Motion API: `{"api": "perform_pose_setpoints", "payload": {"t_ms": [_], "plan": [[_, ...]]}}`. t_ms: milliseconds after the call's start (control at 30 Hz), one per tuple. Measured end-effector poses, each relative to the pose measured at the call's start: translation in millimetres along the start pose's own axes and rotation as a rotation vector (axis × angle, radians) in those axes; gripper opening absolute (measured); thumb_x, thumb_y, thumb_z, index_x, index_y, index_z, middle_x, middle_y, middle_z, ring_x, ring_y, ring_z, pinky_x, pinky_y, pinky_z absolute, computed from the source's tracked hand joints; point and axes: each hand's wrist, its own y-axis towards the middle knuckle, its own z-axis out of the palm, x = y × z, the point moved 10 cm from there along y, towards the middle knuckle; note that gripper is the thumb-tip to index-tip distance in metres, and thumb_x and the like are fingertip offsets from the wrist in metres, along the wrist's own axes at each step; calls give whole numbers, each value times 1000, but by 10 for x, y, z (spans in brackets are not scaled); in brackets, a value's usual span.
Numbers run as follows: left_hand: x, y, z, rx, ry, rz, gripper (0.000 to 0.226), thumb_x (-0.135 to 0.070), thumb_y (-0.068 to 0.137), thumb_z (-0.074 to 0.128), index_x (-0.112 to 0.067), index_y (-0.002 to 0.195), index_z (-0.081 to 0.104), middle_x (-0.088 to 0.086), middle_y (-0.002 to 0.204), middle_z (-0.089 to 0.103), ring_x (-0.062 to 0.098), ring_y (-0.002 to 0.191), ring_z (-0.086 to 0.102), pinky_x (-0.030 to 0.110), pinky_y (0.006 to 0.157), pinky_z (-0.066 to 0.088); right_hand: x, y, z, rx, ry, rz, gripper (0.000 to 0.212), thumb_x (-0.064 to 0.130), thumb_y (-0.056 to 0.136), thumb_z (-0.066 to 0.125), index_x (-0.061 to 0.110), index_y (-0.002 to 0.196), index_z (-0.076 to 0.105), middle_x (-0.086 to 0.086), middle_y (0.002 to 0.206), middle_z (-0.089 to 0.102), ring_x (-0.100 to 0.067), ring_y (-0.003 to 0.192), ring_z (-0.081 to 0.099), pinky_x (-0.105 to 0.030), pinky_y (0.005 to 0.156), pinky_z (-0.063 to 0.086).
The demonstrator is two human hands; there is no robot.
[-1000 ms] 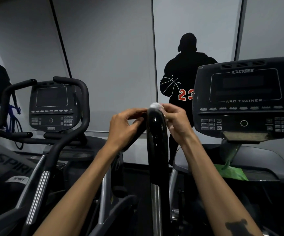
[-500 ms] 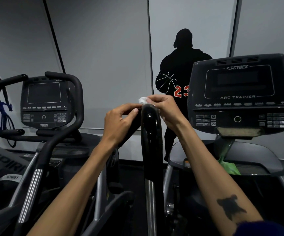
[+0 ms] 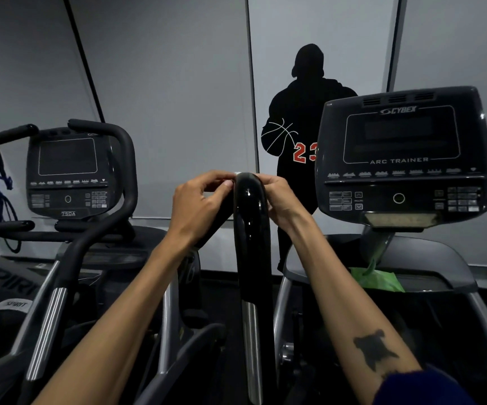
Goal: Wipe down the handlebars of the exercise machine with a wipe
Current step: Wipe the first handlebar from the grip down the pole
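Observation:
A glossy black handlebar (image 3: pixel 249 229) rises in the middle of the view, curving over at its top. My left hand (image 3: pixel 200 206) is at the top from the left, fingertips pinched at the bar's crown. My right hand (image 3: pixel 280 200) cups the top from the right. A white wipe (image 3: pixel 237 173) shows only as a small sliver between the two hands at the crown; most of it is hidden behind the bar and fingers. Both hands seem to hold it.
The Cybex Arc Trainer console (image 3: pixel 402 159) stands to the right, with a green bag (image 3: pixel 376 280) on the shroud below it. A second machine with a console (image 3: pixel 68 176) and curved black handlebars (image 3: pixel 125 171) stands on the left. A grey wall with a black silhouette decal (image 3: pixel 300 118) is behind.
The visible white patch of the wipe has shrunk from a bunched lump to a thin sliver at the bar's top. Both hands stay at the crown; the view shifted slightly.

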Motion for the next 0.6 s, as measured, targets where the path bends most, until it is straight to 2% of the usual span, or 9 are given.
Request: {"api": "perform_pose_setpoints", "payload": {"t_ms": [100, 233, 300, 367, 433, 533, 600], "plan": [[-26, 1, 4, 0, 25, -10, 21, -32, 91, 59, -28, 101, 76, -15, 95, 75, -2, 93, 69, 30, 89, 56, 76, -51, -135, -1, 2, -30, 19, 0, 82, 69, 5, 96, 79, -24, 99, 65, -36, 93, 54, -44, 85, 42], [6, 26, 7, -14, -1, -62, 21, -38, 89, 58, -30, 96, 76, -12, 90, 76, 4, 91, 71, 40, 86, 58, 193, 8, 11, -47, 39, -47, 17, 4, 91, 70, -2, 106, 75, -16, 92, 73, -29, 87, 63, -29, 75, 54], [0, 42, -11, -28, 26, -69, 24, -41, 89, 57, -29, 97, 77, -12, 91, 76, 5, 91, 71, 41, 87, 57, 115, -10, 32, -63, -9, -11, 18, -5, 90, 64, -2, 103, 76, -16, 86, 72, -27, 81, 65, -27, 72, 56], [-16, 44, -9, -28, 54, -67, 26, -43, 91, 55, -29, 97, 76, -13, 91, 76, 3, 91, 70, 39, 88, 56, 30, -82, -39, -57, -58, 10, 27, -14, 86, 55, -1, 98, 75, -21, 86, 67, -32, 82, 59, -35, 77, 52], [-25, 40, -1, -25, 82, -64, 28, -44, 92, 53, -28, 98, 76, -14, 92, 76, 2, 91, 70, 37, 88, 56, 57, -151, -136, -50, -36, -24, 23, -11, 88, 59, 0, 99, 75, -21, 91, 66, -34, 88, 56, -41, 80, 45], [-17, 42, -5, -30, 90, -60, 28, -44, 92, 53, -28, 97, 75, -13, 90, 76, 4, 89, 70, 37, 85, 56, 258, -168, -119, -65, 130, -112, 12, 0, 93, 65, 4, 97, 75, -12, 86, 69, -27, 82, 60, -32, 74, 45], [-21, 42, -7, -34, 95, -52, 27, -44, 93, 53, -29, 96, 75, -11, 88, 75, 6, 86, 69, 36, 82, 55, 323, -107, -21, -82, 149, -125, 9, 2, 93, 67, 5, 95, 75, -6, 79, 73, -20, 74, 64, -27, 70, 50]]}}
